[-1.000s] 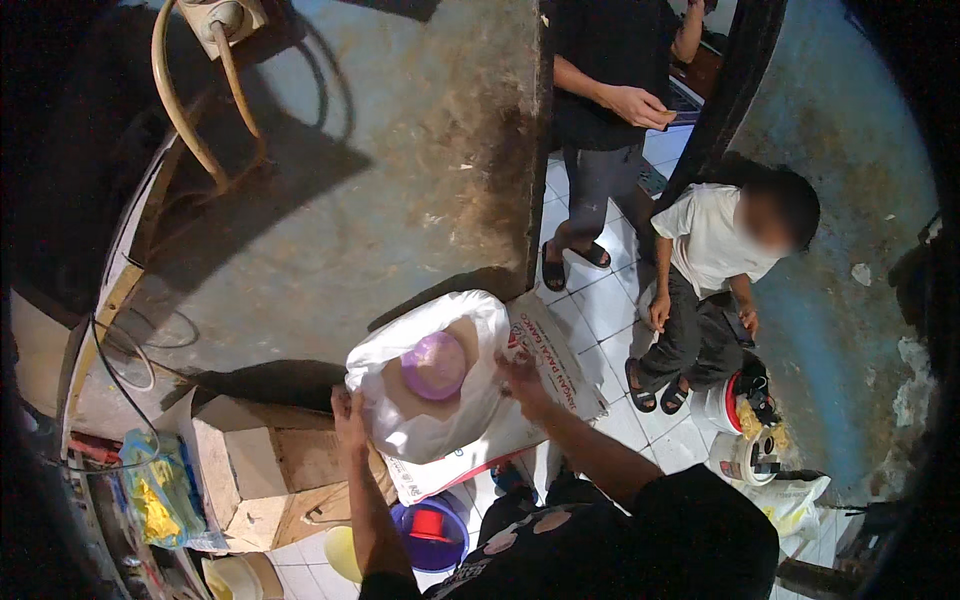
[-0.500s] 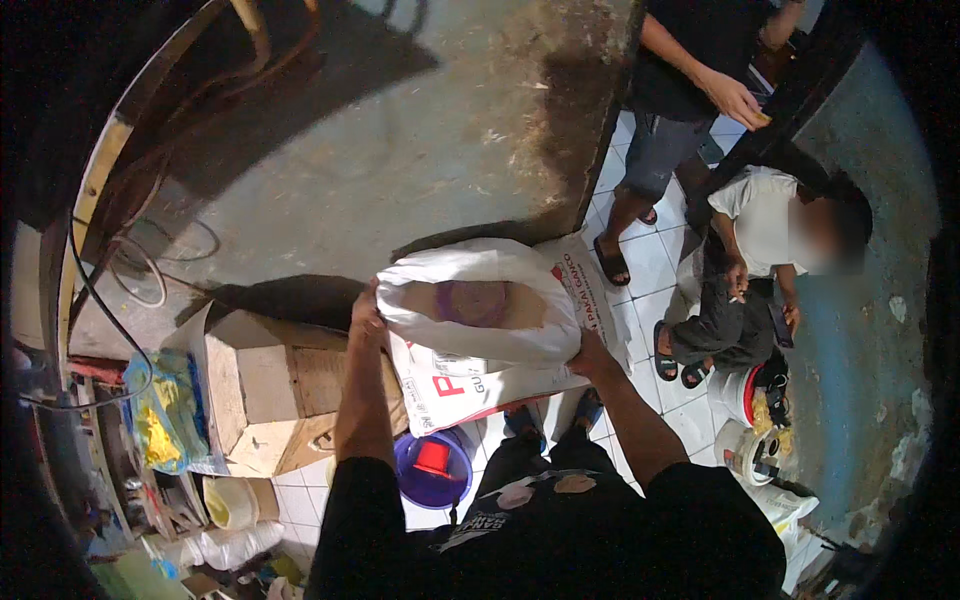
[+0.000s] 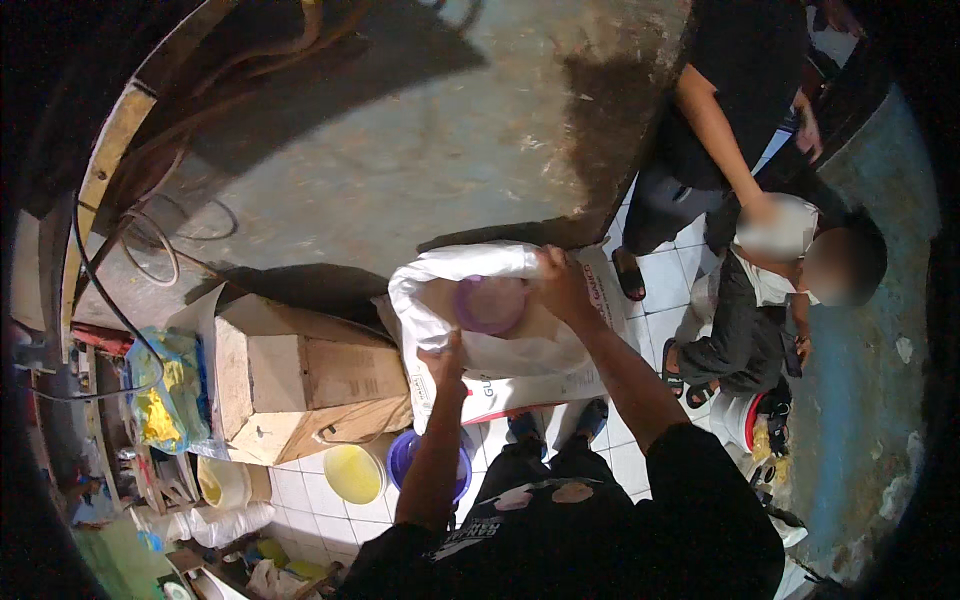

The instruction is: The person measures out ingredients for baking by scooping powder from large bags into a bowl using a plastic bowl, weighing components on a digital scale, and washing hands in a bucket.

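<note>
White sack (image 3: pixel 525 354), head view: mouth up and wide, sitting on or against a flat printed sack (image 3: pixel 500 393), by the stained wall (image 3: pixel 400 130). Contact underneath hidden, can't tell exactly. Pale tan contents inside, purple bowl (image 3: pixel 492 304) resting on them, likely left there because it stays within the rim and in reach. Rim looks folded outward on the left side, probably so the soft opening doesn't flop in. Left hand (image 3: pixel 443 360) grasping the near left rim; right hand (image 3: pixel 562 283) closed on the far right rim, fingers blurred. Holding opposite edges like this presumably keeps the mouth spread, since the sack is limp. Neither hand on the bowl.

Position: sack opening lies between the hands, left one nearer the body, right one farther out. Bowl also between them, just beside the right hand, not touching as far as visible. Cardboard box (image 3: pixel 355 380) just left of the sack; yellow bucket (image 3: pixel 353 474) and purple tub (image 3: pixel 465 480) nearer the body, on the tiled floor (image 3: pixel 300 500). Seated person (image 3: pixel 740 320) and standing person (image 3: pixel 740 130) off right, well apart from the sack
</note>
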A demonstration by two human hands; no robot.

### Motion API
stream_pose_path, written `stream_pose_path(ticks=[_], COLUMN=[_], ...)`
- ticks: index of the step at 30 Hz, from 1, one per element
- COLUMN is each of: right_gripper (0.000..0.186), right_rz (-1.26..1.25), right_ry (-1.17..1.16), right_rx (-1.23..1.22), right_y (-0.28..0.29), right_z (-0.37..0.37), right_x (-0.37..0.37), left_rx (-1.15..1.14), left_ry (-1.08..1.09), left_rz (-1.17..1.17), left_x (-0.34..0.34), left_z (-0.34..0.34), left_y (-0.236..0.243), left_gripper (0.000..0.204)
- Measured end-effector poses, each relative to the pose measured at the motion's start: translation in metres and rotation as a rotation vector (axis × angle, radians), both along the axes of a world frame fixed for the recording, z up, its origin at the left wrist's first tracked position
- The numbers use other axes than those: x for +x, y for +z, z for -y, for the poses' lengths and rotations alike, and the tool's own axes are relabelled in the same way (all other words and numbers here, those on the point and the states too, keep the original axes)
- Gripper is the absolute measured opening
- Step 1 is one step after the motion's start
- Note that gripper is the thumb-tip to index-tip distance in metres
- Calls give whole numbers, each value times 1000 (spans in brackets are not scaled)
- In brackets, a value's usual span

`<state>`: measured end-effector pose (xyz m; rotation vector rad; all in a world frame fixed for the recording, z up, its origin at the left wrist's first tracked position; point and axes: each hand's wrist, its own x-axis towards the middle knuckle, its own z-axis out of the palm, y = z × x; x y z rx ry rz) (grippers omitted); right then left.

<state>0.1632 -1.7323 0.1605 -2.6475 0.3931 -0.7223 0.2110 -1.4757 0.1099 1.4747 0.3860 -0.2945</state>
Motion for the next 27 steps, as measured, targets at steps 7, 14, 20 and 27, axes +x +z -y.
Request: stream_pose_path(ticks=[7,14,20,27], right_gripper=[44,34,83,87], right_rz=[-323,-422,-179,11], right_ry=[94,39,-101,-345], right_rx=[-155,1443,858,509], right_y=[-90,-25,-5,-56], right_z=[71,100,69,-3], right_x=[58,90,76,-44], left_rx=[-303,-284,249,1028], left_ry=[-116,-438,-598,-642], left_rz=[-69,-304,410,481], left_x=[2,-23,34,72], left_z=[-3,-107,-80,45], left_y=[-26,-28,11,47], left_gripper=[33,60,88,92])
